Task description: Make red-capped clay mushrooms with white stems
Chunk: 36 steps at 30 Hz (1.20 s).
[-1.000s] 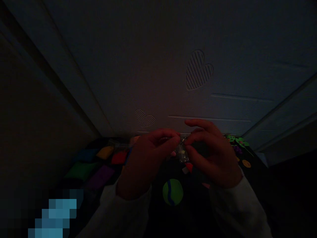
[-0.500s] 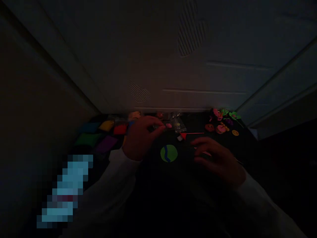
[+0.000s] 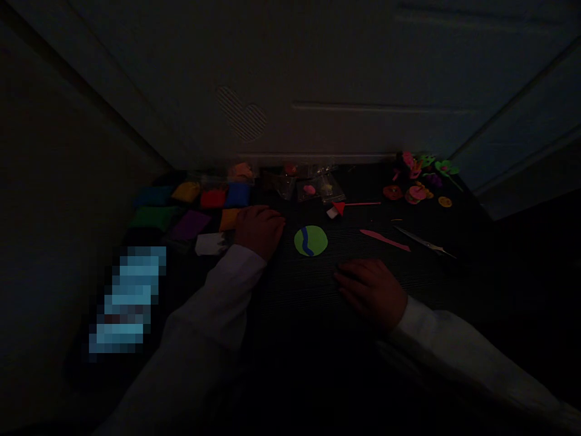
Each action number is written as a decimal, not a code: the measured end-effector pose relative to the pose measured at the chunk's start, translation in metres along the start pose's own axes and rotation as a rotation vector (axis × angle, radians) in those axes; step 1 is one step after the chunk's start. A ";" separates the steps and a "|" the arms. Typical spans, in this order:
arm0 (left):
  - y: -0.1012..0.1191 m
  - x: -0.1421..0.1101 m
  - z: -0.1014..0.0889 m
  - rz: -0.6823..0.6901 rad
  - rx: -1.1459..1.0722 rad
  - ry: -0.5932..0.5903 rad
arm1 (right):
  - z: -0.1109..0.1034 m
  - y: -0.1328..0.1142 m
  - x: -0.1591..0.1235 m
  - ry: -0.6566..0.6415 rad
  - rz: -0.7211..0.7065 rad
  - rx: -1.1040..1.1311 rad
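Note:
In the dim head view, my left hand (image 3: pixel 259 231) rests palm down on the dark table, against an orange packet (image 3: pixel 229 219); its fingers lie bent and nothing shows in them. To its right is a flat green disc (image 3: pixel 318 241) with a wavy blue stripe. My right hand (image 3: pixel 373 289) lies low on the table beyond the disc, fingers stretched out and holding nothing visible. Above it are a pink strip (image 3: pixel 385 240) and scissors (image 3: pixel 424 241). A red-tipped piece on a thin stick (image 3: pixel 338 209) lies behind the disc. The undersides of both hands are hidden.
Coloured packets, among them a purple one (image 3: pixel 190 225) and a white one (image 3: pixel 210 244), lie at left beside a pixelated bright screen (image 3: pixel 131 297). Clear bags (image 3: pixel 333 189) line the back. Small colourful figures (image 3: pixel 416 194) stand at back right, before a pale panel (image 3: pixel 318 130).
Both hands have come apart and dropped to the table, the left to the left, the right lower down. The left hand's pinch has loosened. The view has tilted down, showing the scissors.

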<state>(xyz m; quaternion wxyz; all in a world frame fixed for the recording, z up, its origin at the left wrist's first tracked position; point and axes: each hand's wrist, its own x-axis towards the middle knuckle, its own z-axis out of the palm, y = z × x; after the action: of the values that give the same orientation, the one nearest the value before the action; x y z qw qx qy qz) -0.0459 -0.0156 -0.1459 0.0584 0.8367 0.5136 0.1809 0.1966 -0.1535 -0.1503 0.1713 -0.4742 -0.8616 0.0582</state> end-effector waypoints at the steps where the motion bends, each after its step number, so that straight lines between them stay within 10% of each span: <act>1: -0.002 0.000 0.002 0.002 0.015 0.011 | -0.001 -0.001 -0.003 -0.010 -0.005 -0.019; 29: -0.004 0.000 0.009 0.040 0.132 0.065 | -0.010 0.006 -0.006 -0.201 -0.019 -0.160; 36: -0.003 0.001 0.007 -0.005 0.152 0.049 | -0.012 0.016 -0.008 -0.054 0.077 -0.062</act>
<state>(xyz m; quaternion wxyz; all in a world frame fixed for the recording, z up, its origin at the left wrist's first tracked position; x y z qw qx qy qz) -0.0450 -0.0125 -0.1527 -0.0173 0.8328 0.5292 0.1616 0.2174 -0.1521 -0.1453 0.1306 -0.5105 -0.8484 0.0507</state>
